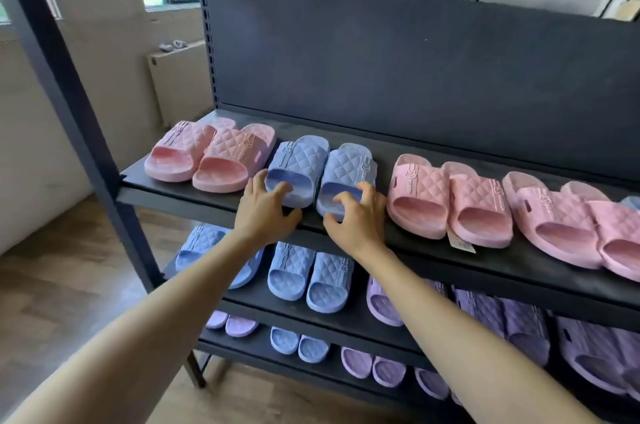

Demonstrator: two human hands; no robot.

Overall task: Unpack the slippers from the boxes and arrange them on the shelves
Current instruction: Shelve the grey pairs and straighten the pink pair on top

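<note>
Both arms stretched fwd, wrists level. L hand point(265, 212) fingers curled, gripping heel of left blue quilted rubber slipper point(298, 163); R hand point(356, 217) likewise grips right blue quilted rubber slipper point(349, 169). Pair sits on top black metal shelf point(415, 250).

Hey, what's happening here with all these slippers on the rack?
A person is arranging slippers on the top shelf of a dark rack. The left hand grips the heel of the left blue slipper, and the right hand grips the heel of the right blue slipper. They sit between a pink pair on the left and more pink pairs on the right. The lower shelves hold blue pairs and purple pairs.
</note>
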